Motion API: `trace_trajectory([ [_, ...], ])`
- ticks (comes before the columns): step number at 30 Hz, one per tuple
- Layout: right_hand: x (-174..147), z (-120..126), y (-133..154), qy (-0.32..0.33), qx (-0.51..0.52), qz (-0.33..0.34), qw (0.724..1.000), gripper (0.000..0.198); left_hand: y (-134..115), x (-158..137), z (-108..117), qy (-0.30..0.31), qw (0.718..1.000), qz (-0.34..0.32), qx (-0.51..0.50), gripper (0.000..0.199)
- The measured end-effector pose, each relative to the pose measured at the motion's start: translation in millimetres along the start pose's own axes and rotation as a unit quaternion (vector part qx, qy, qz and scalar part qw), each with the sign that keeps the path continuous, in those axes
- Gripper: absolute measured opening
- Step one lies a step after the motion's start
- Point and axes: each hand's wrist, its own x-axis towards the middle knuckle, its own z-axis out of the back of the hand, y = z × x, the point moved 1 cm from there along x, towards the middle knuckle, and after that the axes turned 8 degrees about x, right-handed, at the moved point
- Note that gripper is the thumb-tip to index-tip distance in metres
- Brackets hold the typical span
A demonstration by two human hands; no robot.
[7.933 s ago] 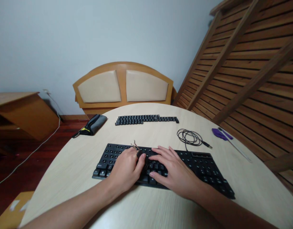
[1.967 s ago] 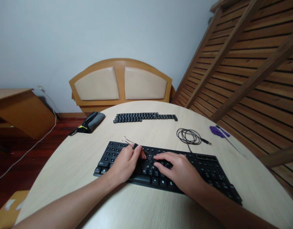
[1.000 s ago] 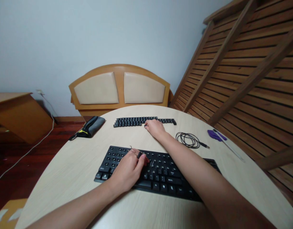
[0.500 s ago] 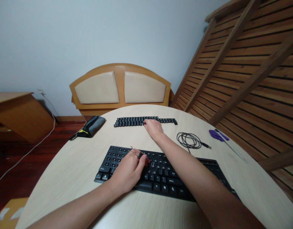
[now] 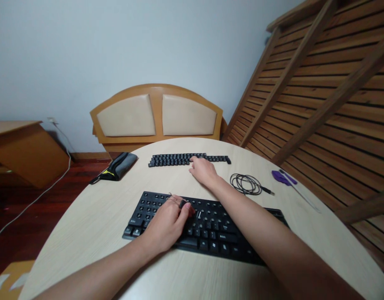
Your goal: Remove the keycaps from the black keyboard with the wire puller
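Observation:
A black keyboard point(image 5: 207, 245) lies across the near part of the table, many of its upper key positions bare of caps. Over its middle, my left hand point(image 5: 169, 218) is closed on a small keycap puller point(image 5: 182, 203) with a black body and thin wire loops. Farther back, loose black keycaps point(image 5: 169, 160) are laid out in tidy rows. My right hand point(image 5: 203, 171) reaches to the right part of those rows, index finger stretched out and thumb apart from it. Nothing shows between its fingers.
A coiled black USB cable point(image 5: 246, 184) lies right of my right forearm. Beyond it are a purple cloth point(image 5: 279, 178) and a thin white stick point(image 5: 299, 191). A grey and black pouch point(image 5: 121, 166) sits at the table's left edge. A wooden headboard point(image 5: 159, 121) stands behind.
The fingers of my right hand have spread from a pinch at the keycap rows, and the hand has shifted slightly right. My left hand has stayed over the keyboard.

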Motion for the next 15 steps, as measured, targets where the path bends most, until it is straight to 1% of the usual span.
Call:
trace_trajectory([
  [3, -39, 19, 1, 0.009, 0.026, 0.031, 0.999, 0.038, -2, 0, 1, 0.002, 1.000, -0.009, 0.005, 0.041],
  [6, -88, 37, -3, 0.032, 0.050, 0.065, 0.996, 0.032, -3, 0, 2, 0.002, 1.000, -0.009, 0.017, 0.040],
  [8, -118, 46, -10, 0.045, 0.095, 0.095, 0.990, 0.030, -3, 0, 1, -0.003, 1.000, -0.007, 0.021, 0.041],
  [10, -142, 52, -18, 0.076, 0.126, 0.121, 0.982, 0.035, -3, 0, 1, -0.005, 1.000, -0.005, 0.021, 0.041],
  [11, -152, 53, -23, 0.101, 0.138, 0.128, 0.977, 0.040, -2, 0, 1, -0.005, 1.000, -0.005, 0.021, 0.041],
  [13, -166, 51, -30, 0.137, 0.151, 0.142, 0.969, 0.054, -2, -1, 1, -0.003, 1.000, -0.005, 0.022, 0.042],
  [15, -174, 47, -34, 0.145, 0.146, 0.148, 0.967, 0.062, -2, -1, 2, -0.003, 1.000, -0.007, 0.027, 0.042],
])
